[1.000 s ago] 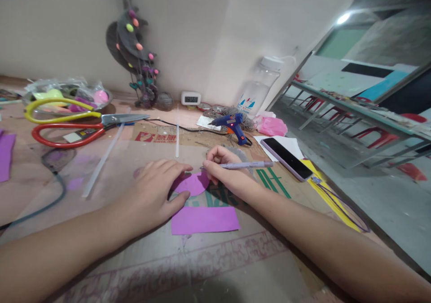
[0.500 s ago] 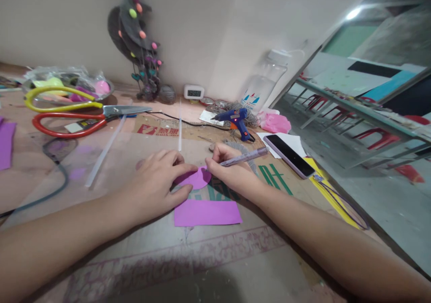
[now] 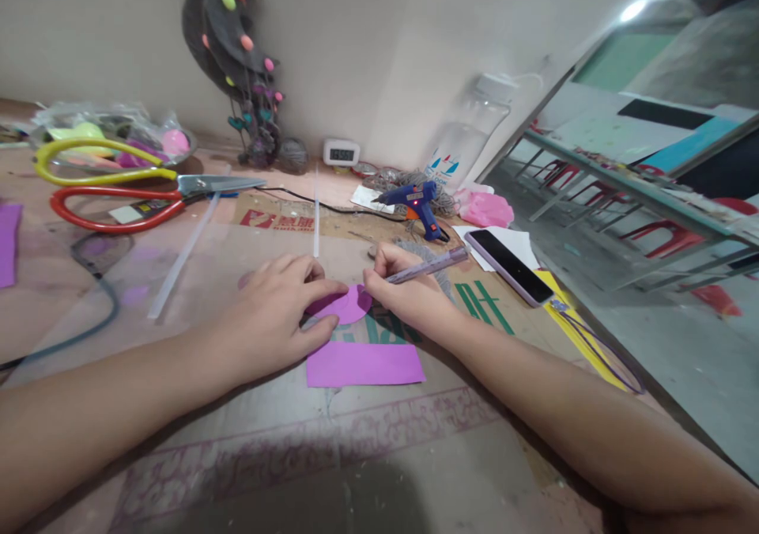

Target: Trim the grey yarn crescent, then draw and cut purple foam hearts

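Table [image 3: 20, 187], glue gun [image 3: 420, 199] beyond pen [image 3: 428, 266]

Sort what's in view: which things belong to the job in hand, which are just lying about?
Belong:
pen, in the right grip
rounded purple piece, partly covered by the left grip
purple rectangle, probably: same colour, close by

Lying about, as far as I can judge:
scissors
glue gun
phone
water bottle
digital clock

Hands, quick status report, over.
Left hand on rounded purple piece. Right hand holding pen at piece's right edge. Purple rectangle close by, near side.
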A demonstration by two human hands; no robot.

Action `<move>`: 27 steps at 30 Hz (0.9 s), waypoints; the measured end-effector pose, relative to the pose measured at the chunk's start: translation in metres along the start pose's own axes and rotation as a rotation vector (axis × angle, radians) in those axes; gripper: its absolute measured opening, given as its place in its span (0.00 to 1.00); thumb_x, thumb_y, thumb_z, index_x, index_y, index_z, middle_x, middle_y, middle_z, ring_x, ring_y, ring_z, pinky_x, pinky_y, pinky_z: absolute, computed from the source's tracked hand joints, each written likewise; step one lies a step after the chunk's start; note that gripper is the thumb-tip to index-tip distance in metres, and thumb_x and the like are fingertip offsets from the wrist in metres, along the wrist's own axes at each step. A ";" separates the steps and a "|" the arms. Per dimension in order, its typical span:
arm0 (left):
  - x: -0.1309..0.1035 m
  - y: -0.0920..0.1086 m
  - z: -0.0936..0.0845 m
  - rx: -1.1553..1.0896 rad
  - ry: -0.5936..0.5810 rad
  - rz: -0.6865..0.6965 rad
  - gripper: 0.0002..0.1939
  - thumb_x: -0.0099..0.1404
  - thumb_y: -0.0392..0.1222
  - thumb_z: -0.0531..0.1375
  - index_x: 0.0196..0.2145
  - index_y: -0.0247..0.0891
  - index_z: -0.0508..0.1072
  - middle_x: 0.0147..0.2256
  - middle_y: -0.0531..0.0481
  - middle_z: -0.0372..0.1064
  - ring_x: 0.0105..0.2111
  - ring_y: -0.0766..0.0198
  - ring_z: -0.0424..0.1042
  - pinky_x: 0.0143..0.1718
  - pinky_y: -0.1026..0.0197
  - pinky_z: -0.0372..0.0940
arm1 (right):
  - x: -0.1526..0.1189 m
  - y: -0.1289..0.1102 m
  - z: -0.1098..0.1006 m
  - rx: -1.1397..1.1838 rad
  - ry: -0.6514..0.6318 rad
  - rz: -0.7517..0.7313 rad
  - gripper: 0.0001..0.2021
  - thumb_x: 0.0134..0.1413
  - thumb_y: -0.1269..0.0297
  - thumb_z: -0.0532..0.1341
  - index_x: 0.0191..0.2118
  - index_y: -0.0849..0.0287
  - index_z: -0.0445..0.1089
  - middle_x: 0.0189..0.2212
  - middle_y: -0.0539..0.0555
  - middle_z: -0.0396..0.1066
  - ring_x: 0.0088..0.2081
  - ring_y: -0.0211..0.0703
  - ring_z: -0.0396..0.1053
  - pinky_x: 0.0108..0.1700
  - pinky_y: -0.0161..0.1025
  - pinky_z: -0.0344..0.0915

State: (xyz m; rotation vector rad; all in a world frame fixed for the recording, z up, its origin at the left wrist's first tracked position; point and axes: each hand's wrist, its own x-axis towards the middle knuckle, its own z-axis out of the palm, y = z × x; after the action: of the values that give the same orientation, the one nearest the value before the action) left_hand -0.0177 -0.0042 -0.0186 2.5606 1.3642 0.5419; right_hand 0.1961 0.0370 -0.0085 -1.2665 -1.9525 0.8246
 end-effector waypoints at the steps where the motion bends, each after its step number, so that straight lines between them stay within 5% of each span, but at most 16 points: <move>1: 0.000 0.000 0.000 0.001 -0.005 -0.003 0.20 0.69 0.47 0.55 0.54 0.44 0.79 0.44 0.42 0.70 0.46 0.46 0.69 0.46 0.41 0.65 | 0.000 0.000 0.000 0.001 0.000 0.002 0.13 0.52 0.64 0.60 0.23 0.54 0.53 0.18 0.43 0.56 0.22 0.34 0.53 0.25 0.34 0.50; 17: -0.001 0.002 0.001 -0.002 0.002 -0.005 0.18 0.69 0.47 0.57 0.53 0.47 0.78 0.44 0.44 0.70 0.48 0.46 0.69 0.47 0.40 0.64 | -0.003 -0.002 0.000 0.119 0.019 0.049 0.12 0.55 0.61 0.61 0.26 0.54 0.57 0.18 0.42 0.59 0.20 0.34 0.57 0.25 0.33 0.53; 24: 0.000 -0.004 0.001 -0.075 0.019 -0.016 0.17 0.73 0.46 0.54 0.52 0.41 0.78 0.46 0.43 0.72 0.49 0.48 0.69 0.51 0.41 0.64 | -0.006 -0.006 -0.013 0.383 -0.060 0.006 0.17 0.69 0.46 0.55 0.43 0.56 0.68 0.24 0.50 0.77 0.23 0.37 0.69 0.27 0.34 0.63; 27: 0.000 -0.007 0.003 -0.102 0.036 -0.018 0.17 0.74 0.44 0.54 0.52 0.40 0.77 0.47 0.43 0.72 0.49 0.49 0.69 0.53 0.43 0.64 | -0.022 -0.019 -0.024 0.319 -0.266 -0.092 0.21 0.72 0.47 0.52 0.37 0.57 0.72 0.26 0.53 0.79 0.27 0.38 0.74 0.31 0.34 0.68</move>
State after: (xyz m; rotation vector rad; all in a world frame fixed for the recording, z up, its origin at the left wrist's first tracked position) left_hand -0.0224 -0.0001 -0.0235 2.4663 1.3337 0.6401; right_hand 0.2121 0.0137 0.0160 -0.9101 -1.9633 1.2522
